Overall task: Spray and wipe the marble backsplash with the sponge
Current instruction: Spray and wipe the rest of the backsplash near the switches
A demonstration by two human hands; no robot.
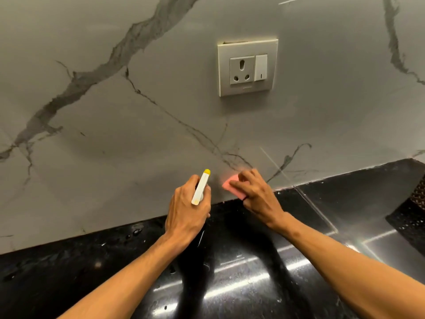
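Observation:
The grey marble backsplash with dark veins fills most of the head view. My left hand grips a white spray bottle with a yellow nozzle tip, the nozzle aimed at the wall low down. Just to its right, my right hand holds a pink sponge against the backsplash near where it meets the counter. My fingers cover most of the sponge.
A black glossy countertop runs below the backsplash, with a few water drops at left. A white socket and switch plate is set in the wall above my hands. A dark patterned object sits at the right edge.

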